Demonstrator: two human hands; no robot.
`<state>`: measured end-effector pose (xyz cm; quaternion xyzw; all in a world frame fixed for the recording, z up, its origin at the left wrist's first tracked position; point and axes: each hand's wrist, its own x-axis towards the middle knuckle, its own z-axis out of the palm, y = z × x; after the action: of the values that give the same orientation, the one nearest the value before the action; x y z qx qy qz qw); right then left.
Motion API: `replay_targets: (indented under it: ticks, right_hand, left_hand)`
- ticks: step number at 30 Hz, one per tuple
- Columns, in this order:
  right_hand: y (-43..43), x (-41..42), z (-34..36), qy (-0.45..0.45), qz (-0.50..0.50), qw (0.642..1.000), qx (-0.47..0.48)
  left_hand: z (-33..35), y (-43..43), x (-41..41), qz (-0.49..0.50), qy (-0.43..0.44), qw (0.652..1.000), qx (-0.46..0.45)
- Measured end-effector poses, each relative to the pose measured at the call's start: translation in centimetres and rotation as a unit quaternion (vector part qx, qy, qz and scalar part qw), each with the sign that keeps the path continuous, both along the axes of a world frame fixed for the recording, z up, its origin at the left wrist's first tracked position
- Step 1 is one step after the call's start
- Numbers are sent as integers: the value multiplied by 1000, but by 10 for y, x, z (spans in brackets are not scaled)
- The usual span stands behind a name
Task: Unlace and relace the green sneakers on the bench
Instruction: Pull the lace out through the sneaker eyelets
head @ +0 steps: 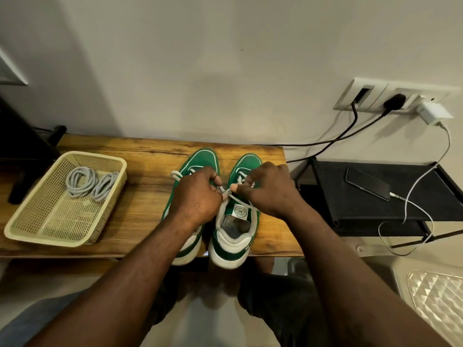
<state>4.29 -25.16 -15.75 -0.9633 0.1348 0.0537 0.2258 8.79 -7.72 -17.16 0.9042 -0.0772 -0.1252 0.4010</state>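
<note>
1. Two green-and-white sneakers stand side by side on the brown wooden table [145,176], toes to the wall and heels at its near edge.
2. The left hand [198,196] hangs over the left-hand green sneaker [203,159], hiding most of it. Its fingers [217,182] are curled tight and pinch the flat pale-grey lace [240,202].
3. The right hand [271,190] is above the right-hand green sneaker [233,249]. Its thumb and forefinger nip the same lace just beside the left hand's pinch, and the other fingers are folded.
4. From the pinch, the lace runs down across that shoe's tongue. A pale loop also shows beside the left-hand shoe, so both appear laced.
5. Well apart on the left, a cream plastic mesh basket [45,240] holds two coiled grey laces [82,181], untouched.
6. My reading is that the hands are working the knot at the top of the right-hand shoe, but I cannot tell whether they are loosening or tying it. With the coils unused, I lean towards an early stage, with most unlacing and all relacing left.
</note>
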Motion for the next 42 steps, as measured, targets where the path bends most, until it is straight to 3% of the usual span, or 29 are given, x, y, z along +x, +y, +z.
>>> replay_targets:
  ticks: [4, 7, 10, 12, 13, 15, 17, 18, 19, 21, 22, 23, 26, 30, 32, 34, 37, 38, 40, 41, 42]
  right_hand:
    - [25, 2, 0, 80, 54, 992, -85]
    - [29, -2, -5, 71, 55, 991, -100]
    - [17, 2, -1, 61, 33, 997, -11]
    - [7, 3, 8, 5, -21, 993, 120]
    - [4, 2, 15, -60, -61, 972, 221]
    - [1, -3, 32, -153, -122, 879, 435]
    - [-1, -9, 45, -165, -141, 768, 602]
    - [0, -12, 49, -148, -137, 754, 625]
    - [2, -10, 44, -134, -130, 784, 592]
    - [7, -6, 28, -99, -93, 930, 343]
    - [10, -3, 20, -72, -69, 973, 208]
    - [12, -1, 13, -44, -47, 992, 113]
    - [19, -2, 8, 34, 20, 999, 20]
    - [26, -5, 4, 38, 52, 993, -98]
    - [27, -4, 4, 26, 63, 995, -66]
    - [20, -1, 7, 6, 75, 995, 69]
    - [6, -4, 27, -84, 35, 941, 327]
    - [1, -6, 34, -120, 4, 893, 434]
    - [-3, -11, 46, -161, -64, 750, 638]
    - [-2, -12, 49, -171, -102, 691, 694]
    - [0, -13, 47, -182, -138, 678, 699]
  left_hand:
    - [-1, 0, -1, 9, -4, 1000, -13]
    - [-1, 0, -1, 11, 0, 1000, -17]
    - [0, -1, -2, 4, -26, 1000, 13]
    - [1, -2, -3, -6, -49, 998, 44]
    - [1, -2, -4, -10, -52, 997, 50]
    - [1, -2, -3, -12, -48, 997, 51]
    - [1, -1, -1, -9, -42, 998, 50]
    - [1, -1, 0, -8, -41, 998, 49]
    - [1, -1, 0, -9, -41, 998, 48]
    - [1, -2, -1, -10, -40, 998, 45]
    - [1, -1, -1, -10, -42, 998, 44]
    - [1, -1, -1, -10, -43, 998, 43]
    - [2, 0, -2, -12, -40, 999, 32]
    - [3, -1, -3, -12, -44, 998, 40]
    - [4, -1, -4, -16, -44, 998, 49]
    - [5, -2, -4, -18, -40, 997, 60]
    - [5, -2, -4, -13, -38, 996, 78]
    - [5, -3, -4, -9, -34, 997, 74]
    - [4, -3, -3, -8, -29, 997, 68]
    - [4, -3, -3, -10, -29, 997, 67]
    - [3, -4, -3, -12, -30, 997, 66]
